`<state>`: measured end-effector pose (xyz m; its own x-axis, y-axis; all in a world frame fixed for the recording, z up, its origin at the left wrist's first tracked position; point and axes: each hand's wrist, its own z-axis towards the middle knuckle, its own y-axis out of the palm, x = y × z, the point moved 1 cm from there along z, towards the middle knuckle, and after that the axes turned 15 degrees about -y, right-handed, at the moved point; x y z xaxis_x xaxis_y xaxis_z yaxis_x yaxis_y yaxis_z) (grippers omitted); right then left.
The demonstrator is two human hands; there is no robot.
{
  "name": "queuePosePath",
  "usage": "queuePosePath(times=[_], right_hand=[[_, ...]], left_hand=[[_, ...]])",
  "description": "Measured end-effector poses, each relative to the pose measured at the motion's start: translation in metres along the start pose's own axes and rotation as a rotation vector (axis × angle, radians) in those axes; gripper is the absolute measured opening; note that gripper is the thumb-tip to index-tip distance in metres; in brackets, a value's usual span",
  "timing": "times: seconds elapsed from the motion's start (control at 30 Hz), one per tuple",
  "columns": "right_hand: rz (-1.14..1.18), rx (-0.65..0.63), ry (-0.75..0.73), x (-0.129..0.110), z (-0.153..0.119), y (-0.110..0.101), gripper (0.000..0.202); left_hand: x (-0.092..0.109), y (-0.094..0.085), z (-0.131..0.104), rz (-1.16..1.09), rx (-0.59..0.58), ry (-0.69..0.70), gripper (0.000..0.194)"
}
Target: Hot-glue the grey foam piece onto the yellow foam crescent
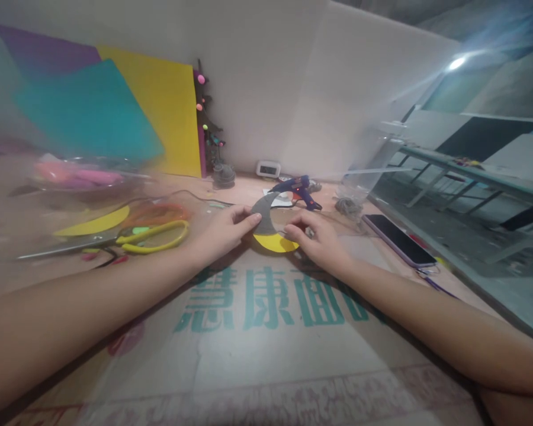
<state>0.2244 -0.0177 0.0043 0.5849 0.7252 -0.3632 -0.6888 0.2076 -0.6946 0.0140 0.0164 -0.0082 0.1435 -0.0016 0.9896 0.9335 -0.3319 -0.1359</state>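
Over the table's middle, a grey crescent cutout (265, 213) curves upward, with a yellow piece (275, 243) showing beneath its lower edge. My left hand (233, 229) pinches the grey crescent at its left side, thumb on top. At the right, my right hand (315, 234) has its thumb and forefinger closed on the right end of the yellow piece. I cannot tell whether the two pieces are joined. Just behind them lies a dark blue glue gun (298, 189) with a small red light. Yellow-handled scissors (153, 238) rest left of my left hand.
Another yellow crescent (95, 222) lies by the scissors. A phone (400, 239) is at the right edge, near grey yarn (349, 206). Behind stand a small clock (267, 170), a decorated little tree (211, 130) and coloured sheets (160, 106). A printed plastic sheet (266, 361) covers the front.
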Motion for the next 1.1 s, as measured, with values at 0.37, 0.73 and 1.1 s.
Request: queuePosePath(times=[0.37,0.73,1.1], right_hand=[[0.014,-0.146,-0.044,0.003,-0.001,0.006,0.021],[0.01,-0.127,-0.055,0.003,-0.001,0.006,0.023],[-0.006,-0.126,-0.1,0.003,-0.001,0.007,0.024]], left_hand=[[-0.009,-0.003,0.005,0.053,0.003,0.08,0.039],[0.003,-0.004,-0.001,0.22,0.066,0.066,0.032],[-0.001,-0.003,0.001,0.137,0.058,0.054,0.038]])
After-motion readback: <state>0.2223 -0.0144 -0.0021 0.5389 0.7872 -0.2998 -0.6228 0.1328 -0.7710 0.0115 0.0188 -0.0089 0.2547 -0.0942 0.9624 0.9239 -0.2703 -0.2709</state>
